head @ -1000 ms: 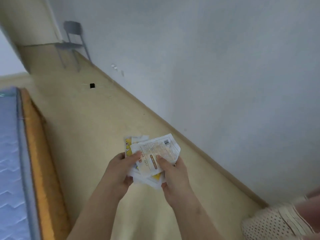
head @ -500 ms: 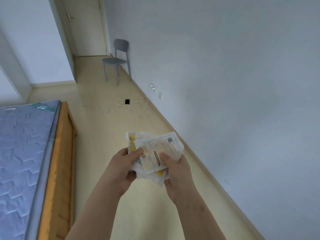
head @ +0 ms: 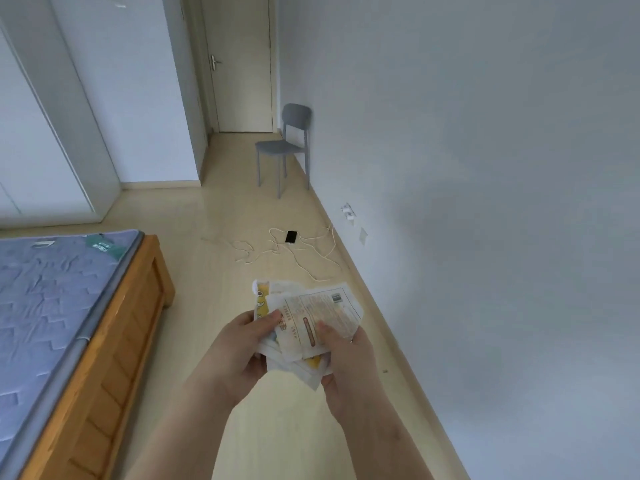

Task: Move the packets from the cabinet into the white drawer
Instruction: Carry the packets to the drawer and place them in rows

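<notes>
As the view has lifted from floor to room, packets (head: pixel 308 327) stay fanned between left hand (head: pixel 242 344) and right hand (head: pixel 346 362), both gripping; chair (head: pixel 287 147) ahead, drawer unseen: carry stage.

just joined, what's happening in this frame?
A person stands in a bedroom holding a stack of packets with both hands: the left hand grips the stack's left edge, the right hand its right side, thumbs on top. The packets are mid-carry, in no drawer yet; no white drawer is in view. Ahead, a phone and white cables lie on the floor, a grey chair stands by the wall, and a bed is to the left.
</notes>
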Tool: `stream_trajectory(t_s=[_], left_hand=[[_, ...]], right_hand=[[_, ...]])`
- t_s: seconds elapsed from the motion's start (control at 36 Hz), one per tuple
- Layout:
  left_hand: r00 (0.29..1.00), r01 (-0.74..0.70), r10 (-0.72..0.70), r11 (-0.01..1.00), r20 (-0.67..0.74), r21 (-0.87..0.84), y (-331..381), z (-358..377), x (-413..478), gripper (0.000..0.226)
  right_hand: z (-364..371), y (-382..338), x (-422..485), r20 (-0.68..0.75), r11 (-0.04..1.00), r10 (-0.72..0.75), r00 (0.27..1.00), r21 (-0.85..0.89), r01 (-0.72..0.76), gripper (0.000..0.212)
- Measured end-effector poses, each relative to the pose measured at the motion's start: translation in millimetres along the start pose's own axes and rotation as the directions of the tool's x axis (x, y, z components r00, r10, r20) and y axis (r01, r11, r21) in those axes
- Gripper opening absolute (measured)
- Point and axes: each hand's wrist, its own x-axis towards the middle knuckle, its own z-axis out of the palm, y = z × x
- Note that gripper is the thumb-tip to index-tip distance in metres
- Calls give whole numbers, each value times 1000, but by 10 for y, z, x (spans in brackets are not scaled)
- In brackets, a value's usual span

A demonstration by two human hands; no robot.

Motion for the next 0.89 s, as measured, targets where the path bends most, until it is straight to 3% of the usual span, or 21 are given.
stream_trajectory(t_s=[0.17, 0.39, 0.58, 0.89], left_hand=[[996, -39, 35, 998, -81, -50, 352, 301, 834, 19], [973, -10, -19, 992, -230, -127, 712, 66, 1847, 9], [983, -81, 58, 989, -177, -124, 1407, -322, 3055, 14], [967, -125, 84, 979, -241, -161, 2595, -968, 4591, 13]], right_hand=[[81, -392, 987, 77, 999, 42, 996, -8, -42, 21], [447, -339, 2171, 169, 985, 172, 970, -24, -171, 23], [1202, -461, 3398, 231, 991, 134, 964, -46, -127, 25], [2545, -573, 5078, 225, 992, 112, 968, -82, -95, 25]])
